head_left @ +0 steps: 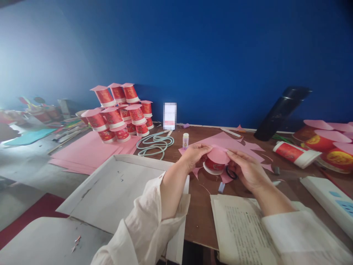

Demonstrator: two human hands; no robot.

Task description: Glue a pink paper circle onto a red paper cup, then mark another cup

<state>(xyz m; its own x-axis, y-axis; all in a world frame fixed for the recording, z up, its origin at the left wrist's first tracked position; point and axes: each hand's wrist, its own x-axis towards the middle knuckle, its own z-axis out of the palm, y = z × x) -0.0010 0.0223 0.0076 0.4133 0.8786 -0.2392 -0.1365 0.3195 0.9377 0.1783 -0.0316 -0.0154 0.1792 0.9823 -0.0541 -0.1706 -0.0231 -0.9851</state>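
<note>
A pink paper disc (pixel 218 154) lies over the upturned base of a red paper cup (pixel 213 166), whose white rim faces down on the table. My left hand (pixel 195 155) pinches the disc's left edge, and my right hand (pixel 245 167) pinches its right edge. Beside the cup, close to my right fingers, are the black scissors handles (pixel 231 173), partly hidden. An uncapped glue stick (pixel 185 141) stands behind my left hand. Pink paper (pixel 220 141) with cut-out edges and scraps is spread behind and around the cup.
Stacked red cups with pink tops (pixel 113 117) rise at left on pink sheets (pixel 74 154). A phone (pixel 169 116) leans on the blue wall beside a coiled cable (pixel 156 145). To the right are a black bottle (pixel 281 114), a tipped cup (pixel 296 154) and a power strip (pixel 328 202); printed pages (pixel 242 228) lie in front.
</note>
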